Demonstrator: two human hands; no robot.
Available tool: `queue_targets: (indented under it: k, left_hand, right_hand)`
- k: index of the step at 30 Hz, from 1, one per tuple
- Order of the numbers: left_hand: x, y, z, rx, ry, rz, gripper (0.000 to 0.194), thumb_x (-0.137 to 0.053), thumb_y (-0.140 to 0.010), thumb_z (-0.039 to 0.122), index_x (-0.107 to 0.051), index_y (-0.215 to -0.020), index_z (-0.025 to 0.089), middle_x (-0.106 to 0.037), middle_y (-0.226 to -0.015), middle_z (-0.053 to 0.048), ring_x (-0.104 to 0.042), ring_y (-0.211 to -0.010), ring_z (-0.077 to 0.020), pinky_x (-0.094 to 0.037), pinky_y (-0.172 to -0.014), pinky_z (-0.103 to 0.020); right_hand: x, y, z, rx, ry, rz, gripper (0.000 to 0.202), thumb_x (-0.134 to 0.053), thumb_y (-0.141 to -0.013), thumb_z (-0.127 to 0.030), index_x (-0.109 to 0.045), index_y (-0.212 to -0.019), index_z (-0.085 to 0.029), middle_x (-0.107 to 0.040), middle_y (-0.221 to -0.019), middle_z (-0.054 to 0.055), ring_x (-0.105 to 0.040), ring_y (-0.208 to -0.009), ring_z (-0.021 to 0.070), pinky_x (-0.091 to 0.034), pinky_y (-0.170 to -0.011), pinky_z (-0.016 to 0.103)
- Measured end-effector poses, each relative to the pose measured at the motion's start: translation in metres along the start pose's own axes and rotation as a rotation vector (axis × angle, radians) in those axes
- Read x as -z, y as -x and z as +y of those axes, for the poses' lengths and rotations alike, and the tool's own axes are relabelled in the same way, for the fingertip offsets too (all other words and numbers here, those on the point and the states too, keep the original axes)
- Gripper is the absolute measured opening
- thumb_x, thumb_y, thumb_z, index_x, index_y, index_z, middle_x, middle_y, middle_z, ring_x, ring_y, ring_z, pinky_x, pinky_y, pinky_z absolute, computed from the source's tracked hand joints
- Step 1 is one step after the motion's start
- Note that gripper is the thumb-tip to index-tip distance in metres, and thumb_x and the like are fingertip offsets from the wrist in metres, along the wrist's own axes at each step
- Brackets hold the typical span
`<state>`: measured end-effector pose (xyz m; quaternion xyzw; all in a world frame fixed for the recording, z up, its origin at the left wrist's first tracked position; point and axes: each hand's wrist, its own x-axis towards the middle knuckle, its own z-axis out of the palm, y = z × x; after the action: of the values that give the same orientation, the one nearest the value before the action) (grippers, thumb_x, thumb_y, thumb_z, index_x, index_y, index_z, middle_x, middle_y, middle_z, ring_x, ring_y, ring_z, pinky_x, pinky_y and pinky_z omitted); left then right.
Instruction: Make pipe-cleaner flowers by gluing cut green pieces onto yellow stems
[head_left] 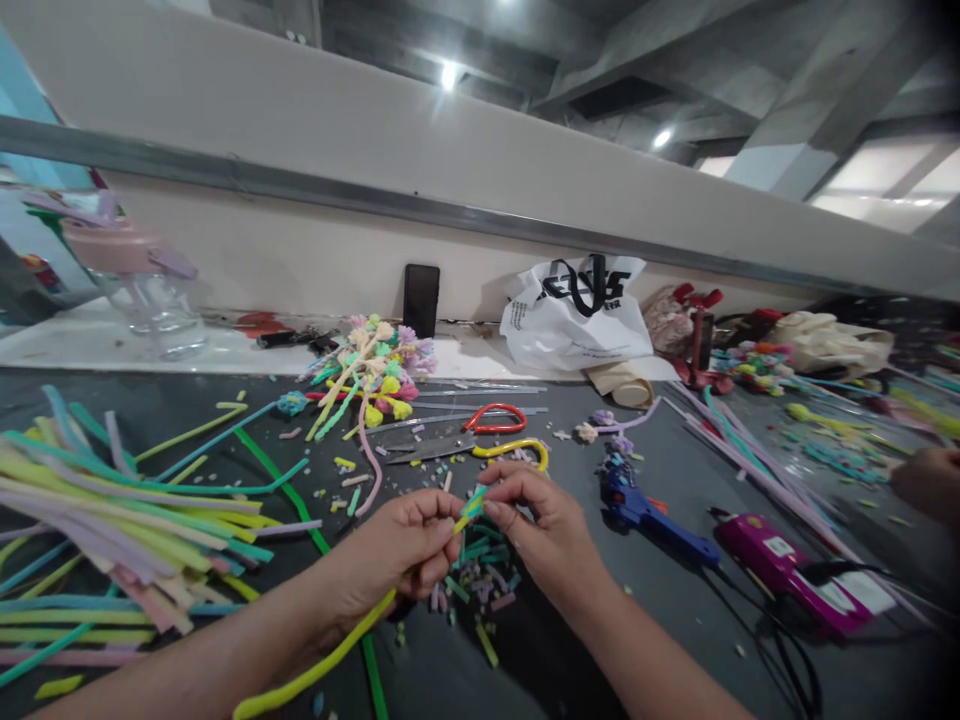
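Note:
My left hand (412,548) is closed on a yellow pipe cleaner (322,664), whose long end hangs down toward me. At its upper tip sits a small teal-green piece (475,503), pinched between the thumb and fingers of my right hand (546,528). The two hands nearly meet over a scatter of short pipe cleaner offcuts (484,585). Just beyond them lie scissors (435,449) with one red and one yellow handle. Behind the scissors is a bunch of pipe cleaner flowers (382,365).
Loose pipe cleaners (127,520) pile up at left. To the right lie a blue glue gun (660,525) and a magenta corded tool (791,572). A phone (421,300), a white bag (574,325) and a bottle (154,300) stand behind. Another person's hand (928,485) shows at far right.

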<state>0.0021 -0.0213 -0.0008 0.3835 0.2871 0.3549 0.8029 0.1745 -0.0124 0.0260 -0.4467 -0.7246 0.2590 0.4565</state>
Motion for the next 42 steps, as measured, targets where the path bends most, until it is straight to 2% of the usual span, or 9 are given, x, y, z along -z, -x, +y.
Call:
queue_targets:
  k: [6, 15, 21, 27, 32, 34, 37, 42]
  left_hand:
    - [0.003, -0.001, -0.006, -0.049, -0.138, 0.007, 0.019, -0.052, -0.079, 0.033, -0.052, -0.087, 0.016, -0.05, -0.062, 0.005, -0.031, -0.035, 0.0, -0.019, -0.032, -0.013]
    - [-0.006, -0.003, -0.007, -0.051, -0.273, 0.176, 0.024, -0.059, -0.071, 0.038, -0.053, -0.078, 0.016, -0.044, -0.049, 0.009, -0.027, -0.032, -0.0011, -0.018, -0.032, -0.015]
    - [-0.012, -0.003, -0.005, -0.053, -0.335, 0.241, 0.023, -0.061, -0.069, 0.037, -0.051, -0.072, 0.016, -0.038, -0.044, 0.011, -0.025, -0.031, -0.0017, -0.018, -0.034, -0.017]
    - [-0.011, -0.003, -0.006, -0.111, -0.444, 0.27, 0.018, -0.058, -0.071, 0.033, -0.054, -0.067, 0.015, -0.038, -0.045, 0.009, -0.028, -0.038, -0.0041, -0.02, -0.039, -0.018]
    - [-0.009, -0.001, -0.005, -0.204, -0.575, 0.27, 0.018, -0.055, -0.073, 0.031, -0.057, -0.068, 0.014, -0.042, -0.055, 0.006, -0.036, -0.051, -0.0068, -0.028, -0.048, -0.018]
    - [-0.01, 0.0, -0.003, -0.171, -0.568, 0.284, 0.021, -0.053, -0.074, 0.035, -0.057, -0.07, 0.015, -0.041, -0.053, 0.007, -0.035, -0.048, -0.0065, -0.028, -0.046, -0.018]
    - [-0.013, 0.002, 0.001, -0.109, -0.554, 0.329, 0.022, -0.05, -0.074, 0.038, -0.054, -0.071, 0.017, -0.035, -0.046, 0.01, -0.028, -0.04, -0.0055, -0.025, -0.041, -0.017]
    - [-0.012, 0.002, 0.001, -0.172, -0.634, 0.332, 0.023, -0.051, -0.074, 0.038, -0.056, -0.07, 0.016, -0.04, -0.051, 0.008, -0.034, -0.047, -0.0064, -0.028, -0.046, -0.018]
  right_hand:
    - [0.0, 0.0, -0.003, 0.039, 0.062, -0.05, 0.008, -0.059, -0.071, -0.015, -0.058, -0.064, -0.02, -0.064, -0.075, 0.002, -0.06, -0.073, 0.0151, -0.045, -0.067, 0.027]
    - [0.001, 0.001, 0.001, 0.082, 0.137, -0.129, 0.01, -0.057, -0.072, -0.014, -0.055, -0.064, -0.019, -0.063, -0.075, 0.002, -0.059, -0.071, 0.0138, -0.044, -0.067, 0.027]
    - [0.001, 0.004, 0.002, 0.09, 0.127, -0.136, 0.012, -0.057, -0.071, -0.009, -0.054, -0.065, -0.019, -0.061, -0.076, 0.001, -0.058, -0.072, 0.0132, -0.043, -0.067, 0.026]
    - [0.0, 0.003, -0.002, 0.012, 0.095, -0.158, 0.012, -0.058, -0.07, -0.008, -0.054, -0.066, -0.019, -0.06, -0.073, 0.001, -0.056, -0.068, 0.0128, -0.043, -0.064, 0.025]
    - [0.0, 0.004, -0.002, -0.056, 0.058, -0.164, 0.008, -0.059, -0.07, -0.013, -0.054, -0.069, -0.019, -0.059, -0.073, 0.001, -0.055, -0.068, 0.0134, -0.042, -0.063, 0.025]
    - [0.0, 0.004, -0.001, -0.132, 0.03, -0.184, 0.009, -0.059, -0.069, -0.014, -0.055, -0.076, -0.019, -0.058, -0.073, 0.0, -0.053, -0.065, 0.0125, -0.042, -0.06, 0.024]
    - [0.002, 0.002, 0.0, -0.214, -0.053, -0.212, 0.024, -0.059, -0.069, -0.014, -0.055, -0.092, -0.02, -0.058, -0.08, 0.0, -0.051, -0.062, 0.0104, -0.042, -0.058, 0.022]
    - [0.004, -0.001, 0.0, -0.18, 0.049, -0.265, 0.021, -0.06, -0.07, -0.016, -0.062, -0.091, -0.02, -0.062, -0.075, -0.001, -0.051, -0.062, 0.0112, -0.041, -0.059, 0.022]
